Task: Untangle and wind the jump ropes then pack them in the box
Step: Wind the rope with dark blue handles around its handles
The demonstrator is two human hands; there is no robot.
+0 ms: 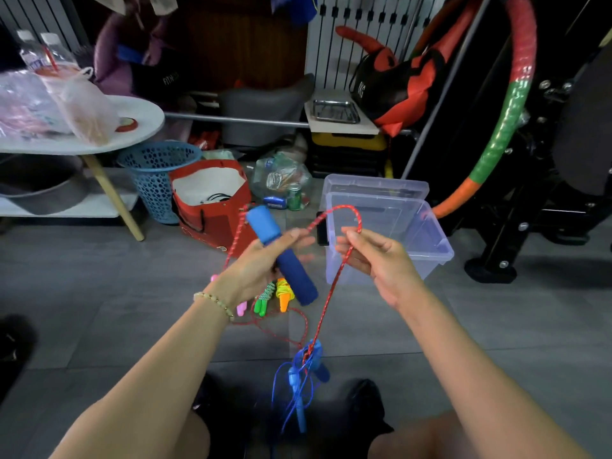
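Observation:
My left hand grips a blue foam handle of the red speckled jump rope and pinches the cord at its fingertips. My right hand pinches the same red cord, which arches in a loop between the two hands. Below, the cord runs down to a blue jump rope tangled with it and hanging near my knees. Small ropes with pink, green and orange handles lie on the floor under my left hand. The clear plastic box stands open behind my right hand.
The box lid leans behind the box. A red bag, a blue basket and a bag of bottles stand at the back. A white table is at left, black gym equipment at right. Grey tiled floor lies below.

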